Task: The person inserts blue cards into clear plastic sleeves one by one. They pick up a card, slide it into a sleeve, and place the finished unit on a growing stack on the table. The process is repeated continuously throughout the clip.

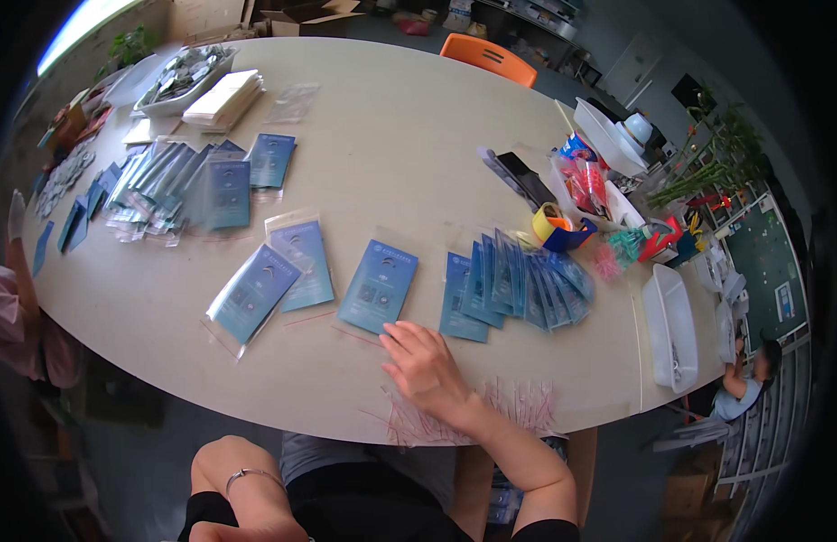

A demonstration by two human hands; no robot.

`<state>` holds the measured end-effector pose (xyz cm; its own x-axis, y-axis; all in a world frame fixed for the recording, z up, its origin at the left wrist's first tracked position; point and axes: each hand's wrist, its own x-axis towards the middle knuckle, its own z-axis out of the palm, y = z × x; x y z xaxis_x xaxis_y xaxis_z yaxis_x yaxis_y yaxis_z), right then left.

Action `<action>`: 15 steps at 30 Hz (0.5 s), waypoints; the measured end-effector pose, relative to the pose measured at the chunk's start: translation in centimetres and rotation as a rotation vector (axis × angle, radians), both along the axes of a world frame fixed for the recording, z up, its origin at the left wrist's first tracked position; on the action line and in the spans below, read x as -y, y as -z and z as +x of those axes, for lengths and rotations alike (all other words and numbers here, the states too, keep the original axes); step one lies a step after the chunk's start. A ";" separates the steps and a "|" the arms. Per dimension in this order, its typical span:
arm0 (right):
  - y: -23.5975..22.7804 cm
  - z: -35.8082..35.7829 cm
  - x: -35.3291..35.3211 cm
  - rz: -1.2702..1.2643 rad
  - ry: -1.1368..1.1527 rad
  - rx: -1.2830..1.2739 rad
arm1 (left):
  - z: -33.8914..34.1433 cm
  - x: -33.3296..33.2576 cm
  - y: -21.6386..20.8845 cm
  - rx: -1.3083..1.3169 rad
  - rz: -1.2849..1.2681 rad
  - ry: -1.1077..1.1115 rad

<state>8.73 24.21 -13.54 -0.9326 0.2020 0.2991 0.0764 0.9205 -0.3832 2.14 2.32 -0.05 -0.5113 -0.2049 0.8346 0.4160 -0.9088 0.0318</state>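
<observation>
My right hand (425, 369) reaches over the table, fingers loosely bent and apart. Its fingertips are at the lower right corner of a blue card in a clear plastic sleeve (379, 285), close to a thin red line along the sleeve's bottom edge. I see nothing held in it. My left arm, with a bracelet (245, 476), is folded back at the lower left. Only part of my left hand (256, 521) shows at the bottom edge, its fingers hidden. Two more sleeved blue cards (256, 291) overlap left of the middle one. To the right, several others fan out in a row (513, 282).
Thin red-and-white strips (473, 414) lie heaped along the near edge. Piled blue card packets (161, 190) and a tub of small pieces (188, 77) occupy the far left. A phone (524, 178), yellow tape roll (550, 219) and white bin (669, 327) stand right. Other people are at both sides.
</observation>
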 end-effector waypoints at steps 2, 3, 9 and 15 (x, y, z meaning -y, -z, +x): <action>-0.2 -0.3 0.3 0.007 -0.001 -0.004 | -0.2 -0.5 -0.6 -0.064 0.134 0.099; -0.4 -0.5 0.4 0.007 -0.004 -0.004 | -0.6 -2.2 -1.4 -0.125 0.293 0.200; -0.4 -0.3 0.5 -0.002 -0.017 -0.010 | -0.3 -0.8 0.2 -0.058 0.213 0.093; -0.7 0.0 0.4 -0.006 0.006 -0.039 | -1.3 -1.1 0.9 0.085 -0.197 -0.116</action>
